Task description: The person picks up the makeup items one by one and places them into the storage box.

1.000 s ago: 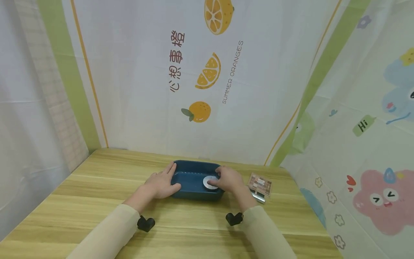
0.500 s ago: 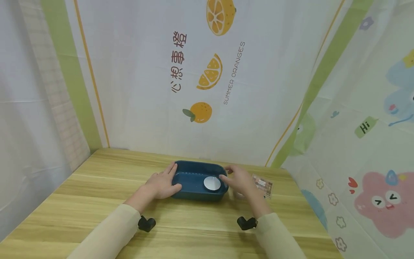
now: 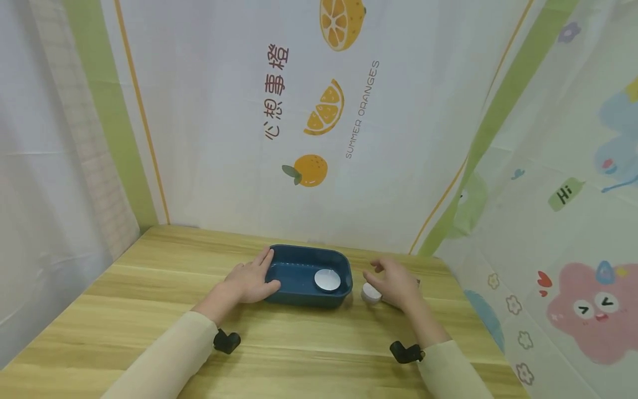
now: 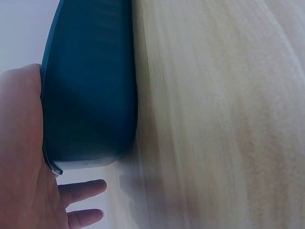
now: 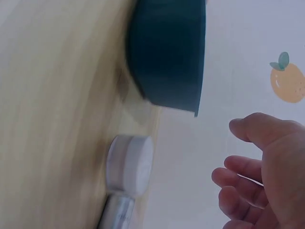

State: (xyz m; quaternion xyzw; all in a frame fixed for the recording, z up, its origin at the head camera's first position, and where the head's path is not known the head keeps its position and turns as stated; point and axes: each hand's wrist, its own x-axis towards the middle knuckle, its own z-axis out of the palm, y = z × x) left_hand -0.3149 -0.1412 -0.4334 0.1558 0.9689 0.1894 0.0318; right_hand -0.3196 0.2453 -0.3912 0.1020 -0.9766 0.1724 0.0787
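Observation:
A dark blue rectangular box (image 3: 309,299) stands on the table. My left hand (image 3: 247,281) rests on its left end, fingers straight on the rim and thumb over the front edge. Inside, toward the right end, lies a round compact (image 3: 327,280) with a silvery white top and dark side. My right hand (image 3: 397,282) hovers right of the box, holding nothing, fingers loosely bent. Below its fingertips sits a small round jar (image 5: 131,164) with a white lid and clear base. A silver tube (image 5: 116,212) lies against the jar in the right wrist view.
The wooden table (image 3: 279,349) ends at a white curtain (image 3: 224,183) printed with oranges, close behind the box. Mostly hidden by my right hand, a checkered palette (image 3: 417,281) shows only a corner. Another printed curtain (image 3: 553,238) hangs along the right side.
My right hand let go of the compact inside the box, left over the right rim and moved right above the jar. My left hand stayed on the box.

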